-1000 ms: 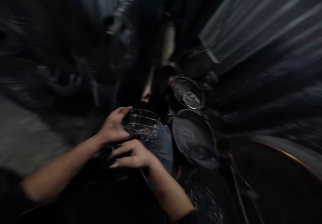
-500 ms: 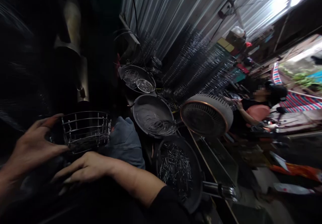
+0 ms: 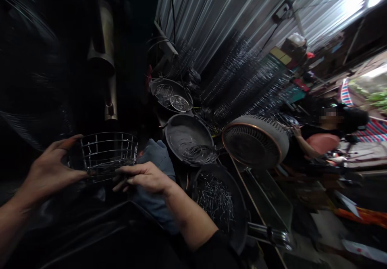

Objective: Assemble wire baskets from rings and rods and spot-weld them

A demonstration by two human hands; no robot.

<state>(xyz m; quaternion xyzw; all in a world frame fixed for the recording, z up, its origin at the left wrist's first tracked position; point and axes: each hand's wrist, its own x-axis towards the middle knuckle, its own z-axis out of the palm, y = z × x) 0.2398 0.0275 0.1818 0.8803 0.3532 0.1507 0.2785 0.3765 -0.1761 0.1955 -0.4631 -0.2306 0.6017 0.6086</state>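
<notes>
A round wire basket of thin shiny metal stands in front of the dark machine parts, its open side up. My left hand grips its left side, with fingers at the upper rim and the thumb by the lower wires. At the basket's lower right edge is my right hand, fingers drawn together and pointing left. Whatever lies between those fingertips is too dark to make out. Behind the right wrist is a blue-grey cloth.
A metal rod hangs above the basket. To the right are a pan of short wire pieces, a pan with wire rings, another pan behind, and a round fan. Another person sits at far right.
My right hand has moved up and right from below the basket to its lower right edge, its fingers drawing together. My left hand keeps its hold. The view has shifted slightly.
</notes>
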